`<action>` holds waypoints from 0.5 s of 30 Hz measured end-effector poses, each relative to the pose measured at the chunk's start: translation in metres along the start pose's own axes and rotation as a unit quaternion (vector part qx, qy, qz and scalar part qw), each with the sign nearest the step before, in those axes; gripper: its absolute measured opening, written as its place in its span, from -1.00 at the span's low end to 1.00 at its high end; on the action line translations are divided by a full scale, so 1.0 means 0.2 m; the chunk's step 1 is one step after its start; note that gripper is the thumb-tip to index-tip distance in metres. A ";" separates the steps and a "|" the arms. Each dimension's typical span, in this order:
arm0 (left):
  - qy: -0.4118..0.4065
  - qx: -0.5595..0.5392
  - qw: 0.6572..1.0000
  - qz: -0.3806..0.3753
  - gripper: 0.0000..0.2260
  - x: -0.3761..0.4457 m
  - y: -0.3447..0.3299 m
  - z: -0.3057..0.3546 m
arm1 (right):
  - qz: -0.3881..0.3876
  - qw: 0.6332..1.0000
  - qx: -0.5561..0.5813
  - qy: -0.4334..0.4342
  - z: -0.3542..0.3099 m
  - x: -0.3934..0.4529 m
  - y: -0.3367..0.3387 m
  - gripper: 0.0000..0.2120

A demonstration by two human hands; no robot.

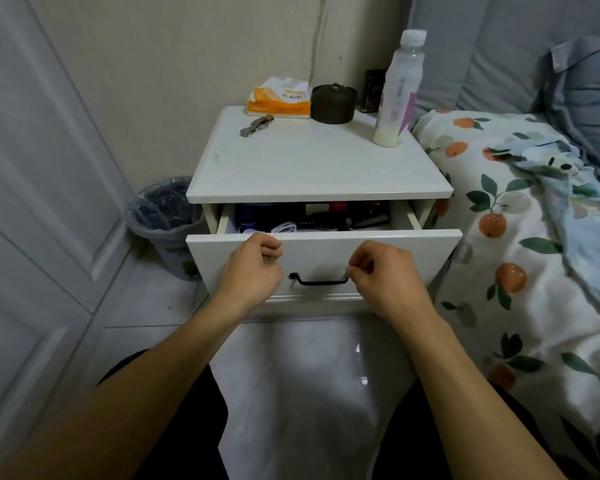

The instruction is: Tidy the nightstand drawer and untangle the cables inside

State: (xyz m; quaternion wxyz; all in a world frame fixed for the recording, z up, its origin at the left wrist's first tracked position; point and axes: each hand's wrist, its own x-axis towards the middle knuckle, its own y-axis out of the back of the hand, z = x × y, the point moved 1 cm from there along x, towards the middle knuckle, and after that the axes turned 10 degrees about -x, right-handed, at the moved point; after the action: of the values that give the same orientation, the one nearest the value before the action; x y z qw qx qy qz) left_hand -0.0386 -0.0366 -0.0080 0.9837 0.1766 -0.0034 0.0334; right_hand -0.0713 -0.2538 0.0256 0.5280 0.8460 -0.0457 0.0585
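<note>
Two hands sit at the front of the drawer (413, 249), which stands partly pulled out of the white nightstand (319, 168) with its long axis running left to right across the view. Inside the narrow open gap a white cable (284, 226) lies looped toward the left among dark clutter too shadowed to sort out. The black handle (321, 281) lies low on the drawer front, between the hands. The left hand (253, 271) is loosely curled just left of the handle's left end, its fingers bent near the drawer's top edge, and it seems to hold nothing. The right hand (385, 277) has its fingertips drawn together at the handle's right end; whether that grip is truly clamped on the bar or only touching it I cannot tell. The cable lies up and behind both hands, over the drawer's front lip, and nearer the left hand. The drawer likely needs to come further toward the person before either hand can reach in. On the worktop above stand a tissue pack (279, 98), a dark round tin (333, 103), a plastic bottle (399, 91) and a watch (257, 125). A lined bin (160, 216) stands left of the nightstand; a bed (520, 271) with fruit-print cover is on the right.
</note>
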 end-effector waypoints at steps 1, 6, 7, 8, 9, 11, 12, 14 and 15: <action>-0.011 0.014 1.000 -0.012 -0.66 0.03 0.00 -0.01 | 0.003 1.000 0.006 0.003 0.01 0.01 0.00 -0.99; -0.035 0.070 0.996 -0.038 -0.49 0.13 -0.03 0.00 | 0.013 0.999 0.031 0.018 0.02 0.02 -0.02 -0.97; -0.036 0.072 0.996 -0.046 -0.46 0.14 -0.04 0.00 | 0.014 0.999 0.036 0.017 0.02 0.02 -0.02 -0.98; -0.034 0.074 0.995 -0.053 -0.43 0.15 -0.04 0.01 | 0.016 0.999 0.041 0.017 0.02 0.03 -0.02 -0.98; -0.033 0.073 0.995 -0.059 -0.40 0.17 -0.05 0.00 | 0.014 0.999 0.045 0.017 0.02 0.02 -0.02 -0.99; -0.020 0.067 0.995 -0.064 -0.35 0.19 -0.06 0.01 | 0.011 0.999 0.051 0.014 0.02 0.02 -0.01 -0.97; -0.010 0.057 0.996 -0.062 -0.35 0.21 -0.07 0.01 | 0.007 0.998 0.054 0.014 0.02 0.02 -0.01 -0.94; 0.005 0.032 0.998 -0.057 -0.36 0.23 -0.07 0.02 | 0.007 0.997 0.073 0.013 0.04 0.02 -0.01 -0.91; 0.007 0.026 0.998 -0.060 -0.37 0.24 -0.07 0.02 | 0.006 0.997 0.080 0.009 0.04 0.02 -0.01 -0.91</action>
State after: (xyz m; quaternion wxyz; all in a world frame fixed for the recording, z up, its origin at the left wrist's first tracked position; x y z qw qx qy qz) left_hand 0.0098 -0.0488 -0.0088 0.9791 0.2014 0.0153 -0.0243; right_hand -0.0669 -0.2611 0.0211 0.4587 0.8846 -0.0415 0.0732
